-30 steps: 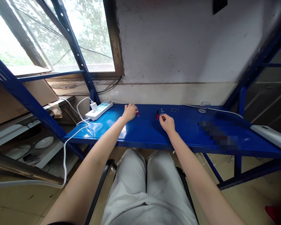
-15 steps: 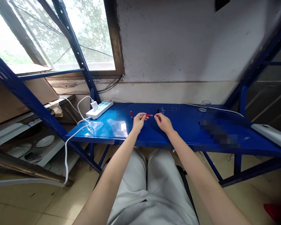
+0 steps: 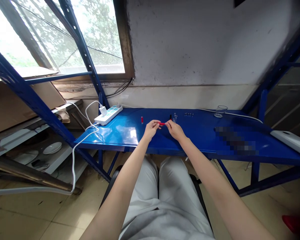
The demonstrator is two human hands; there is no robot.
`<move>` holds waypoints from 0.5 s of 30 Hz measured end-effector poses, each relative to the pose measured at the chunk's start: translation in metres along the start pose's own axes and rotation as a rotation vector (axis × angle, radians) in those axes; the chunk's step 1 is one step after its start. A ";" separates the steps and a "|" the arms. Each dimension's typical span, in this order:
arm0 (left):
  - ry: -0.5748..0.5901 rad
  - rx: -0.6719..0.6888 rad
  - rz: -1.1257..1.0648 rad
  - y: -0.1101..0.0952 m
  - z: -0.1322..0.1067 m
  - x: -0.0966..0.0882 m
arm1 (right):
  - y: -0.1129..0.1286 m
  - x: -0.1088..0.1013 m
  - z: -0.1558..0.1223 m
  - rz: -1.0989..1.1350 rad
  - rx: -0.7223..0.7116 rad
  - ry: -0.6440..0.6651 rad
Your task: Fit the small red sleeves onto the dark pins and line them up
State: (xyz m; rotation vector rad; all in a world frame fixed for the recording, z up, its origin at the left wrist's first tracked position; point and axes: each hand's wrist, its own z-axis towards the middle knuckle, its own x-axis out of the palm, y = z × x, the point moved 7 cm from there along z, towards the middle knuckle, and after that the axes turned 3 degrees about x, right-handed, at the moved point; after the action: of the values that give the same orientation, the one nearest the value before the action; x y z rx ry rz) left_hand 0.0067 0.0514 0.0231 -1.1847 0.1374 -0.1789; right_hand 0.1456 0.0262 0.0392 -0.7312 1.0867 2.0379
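Between my two hands a slim red stick [image 3: 162, 124] lies level, just above the blue table [image 3: 130, 131]. My left hand [image 3: 150, 129] pinches its left end with thumb and fingers. The fingertips of my right hand [image 3: 175, 130] are closed at its right end, covering the tip. A short red piece with a pale lower end [image 3: 142, 119] stands to the left. Just behind my right hand are a small black piece [image 3: 170, 117] and some clear little parts [image 3: 175, 117]. Farther right, several tiny pale pieces [image 3: 189, 114] form a row.
A white power strip [image 3: 111, 114] with a plugged-in adapter and cable sits at the table's left end. A clear glass [image 3: 220, 111] stands at the back right, near a pixelated dark object [image 3: 233, 138]. A white object [image 3: 290, 141] lies at the right edge.
My right fingertips have closed the gap to the red stick and now cover its right tip, which showed silvery before. My left hand keeps its pinch. The whole view has shifted slightly.
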 end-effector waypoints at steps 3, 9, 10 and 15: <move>0.019 0.006 0.016 0.001 0.000 0.002 | -0.001 0.000 -0.001 0.011 -0.001 -0.004; -0.007 0.008 0.010 0.000 0.001 -0.001 | 0.001 -0.004 -0.001 0.009 -0.023 -0.061; -0.018 0.004 0.006 0.000 0.001 -0.002 | 0.001 -0.004 -0.001 0.008 -0.021 -0.068; -0.048 -0.013 -0.013 -0.002 -0.001 -0.004 | 0.001 -0.005 -0.001 0.015 -0.006 -0.042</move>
State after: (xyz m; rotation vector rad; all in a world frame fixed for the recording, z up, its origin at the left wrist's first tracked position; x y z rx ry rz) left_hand 0.0025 0.0509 0.0249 -1.2024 0.0886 -0.1614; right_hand 0.1474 0.0231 0.0426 -0.6817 1.0662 2.0609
